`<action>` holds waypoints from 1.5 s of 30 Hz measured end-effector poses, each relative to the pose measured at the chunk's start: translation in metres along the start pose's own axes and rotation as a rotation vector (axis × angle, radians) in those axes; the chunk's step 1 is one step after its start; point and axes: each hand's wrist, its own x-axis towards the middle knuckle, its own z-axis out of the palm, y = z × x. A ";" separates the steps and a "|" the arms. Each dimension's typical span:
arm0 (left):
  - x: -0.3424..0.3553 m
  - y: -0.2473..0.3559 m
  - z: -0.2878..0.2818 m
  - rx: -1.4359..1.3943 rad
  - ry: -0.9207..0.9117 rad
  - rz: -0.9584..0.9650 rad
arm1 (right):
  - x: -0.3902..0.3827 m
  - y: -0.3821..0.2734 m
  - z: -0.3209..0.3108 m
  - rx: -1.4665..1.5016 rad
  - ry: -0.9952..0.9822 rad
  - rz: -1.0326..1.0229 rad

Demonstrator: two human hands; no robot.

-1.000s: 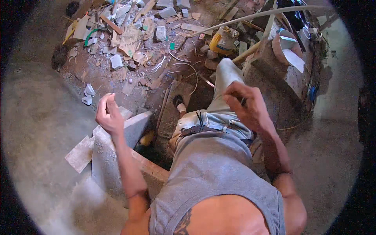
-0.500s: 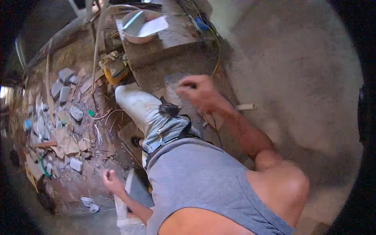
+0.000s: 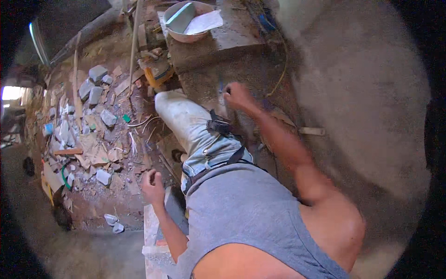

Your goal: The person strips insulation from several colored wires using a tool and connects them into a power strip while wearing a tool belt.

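Rubble lies scattered left of the bowl; from this we cannot judge how much is done and what is left. Our right hand is loosely curled, nearer to us than the bowl. Our left hand, also curled, is farther from it, near the block; we cannot tell if either pinches something. The bowl holds a pale green piece and a white sheet.

Rubble lies left of the ledge bearing a basin.
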 end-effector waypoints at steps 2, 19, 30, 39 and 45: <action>-0.013 0.016 -0.002 -0.062 -0.069 -0.109 | 0.025 -0.020 0.010 -0.012 0.076 0.175; -0.004 0.159 0.007 -0.403 -0.027 0.001 | -0.037 -0.117 -0.075 0.800 -0.285 -0.092; 0.000 0.213 -0.012 -0.931 -0.212 -0.056 | -0.090 -0.215 -0.090 1.143 -0.671 -0.254; -0.020 0.204 -0.030 -1.017 -0.045 -0.063 | -0.117 -0.210 -0.085 1.020 -0.957 -0.181; -0.025 0.208 -0.037 -0.598 0.138 0.188 | -0.133 -0.246 -0.088 1.007 -0.713 -0.333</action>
